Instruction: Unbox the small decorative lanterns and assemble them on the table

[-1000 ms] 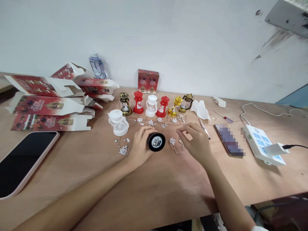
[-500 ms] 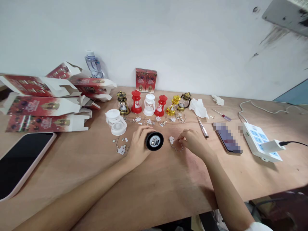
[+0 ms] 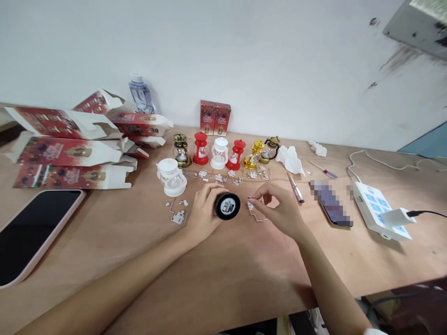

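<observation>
My left hand grips a black round lantern base, turned on its side so its open underside with small parts faces me. My right hand is just right of it, thumb and forefinger pinched on something tiny I cannot make out, above a thin wire handle with a white tab lying on the table. A white lantern top stands to the left, with small metal pieces below it.
A row of small lanterns in red, white, gold and bronze stands behind. Opened red boxes lie left, a pink-cased phone front left. Right: screwdrivers, another phone, a white power strip.
My right hand lifted slightly off the table and moved left toward the black base, closing into a pinch. The left hand kept holding the base.
</observation>
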`<state>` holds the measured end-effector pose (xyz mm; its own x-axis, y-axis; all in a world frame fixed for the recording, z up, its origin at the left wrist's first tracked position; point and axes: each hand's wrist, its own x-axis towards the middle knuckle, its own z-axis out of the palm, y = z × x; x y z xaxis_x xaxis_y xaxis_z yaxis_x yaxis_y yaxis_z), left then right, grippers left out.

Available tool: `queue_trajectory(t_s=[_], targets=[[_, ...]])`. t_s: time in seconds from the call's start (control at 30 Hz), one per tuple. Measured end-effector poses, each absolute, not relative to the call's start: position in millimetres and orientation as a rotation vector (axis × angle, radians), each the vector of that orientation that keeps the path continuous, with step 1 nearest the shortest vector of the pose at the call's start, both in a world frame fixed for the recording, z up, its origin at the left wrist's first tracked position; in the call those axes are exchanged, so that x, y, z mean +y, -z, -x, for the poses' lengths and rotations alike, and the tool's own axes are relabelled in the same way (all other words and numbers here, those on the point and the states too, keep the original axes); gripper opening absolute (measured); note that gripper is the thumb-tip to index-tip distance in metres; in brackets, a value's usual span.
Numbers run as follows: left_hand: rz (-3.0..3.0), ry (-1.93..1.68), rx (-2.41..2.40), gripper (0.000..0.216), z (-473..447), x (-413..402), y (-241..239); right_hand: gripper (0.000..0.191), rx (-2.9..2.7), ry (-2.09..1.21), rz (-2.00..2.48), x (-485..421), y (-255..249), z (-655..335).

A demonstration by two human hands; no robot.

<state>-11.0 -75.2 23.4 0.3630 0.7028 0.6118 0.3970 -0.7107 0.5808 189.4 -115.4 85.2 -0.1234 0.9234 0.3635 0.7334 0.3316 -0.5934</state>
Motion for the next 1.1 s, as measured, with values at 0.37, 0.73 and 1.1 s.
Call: queue_trajectory(t_s=[0.37, 0.73, 1.1], targets=[[-2.383, -1.271, 1.033, 0.028, 11, -77, -25, 0.014, -2.150, 0.262, 1.183, -128, -73, -149], [-2.430, -1.243, 1.089, 0.023, 11, -79, -27, 0.017, -2.160, 0.295, 1.210, -130, -75, -145], [-2.575, -1.244, 1.009, 0.023, 12, -79, -24, 0.010, -1.743, -0.425, 1.383, -126, -66, -148]])
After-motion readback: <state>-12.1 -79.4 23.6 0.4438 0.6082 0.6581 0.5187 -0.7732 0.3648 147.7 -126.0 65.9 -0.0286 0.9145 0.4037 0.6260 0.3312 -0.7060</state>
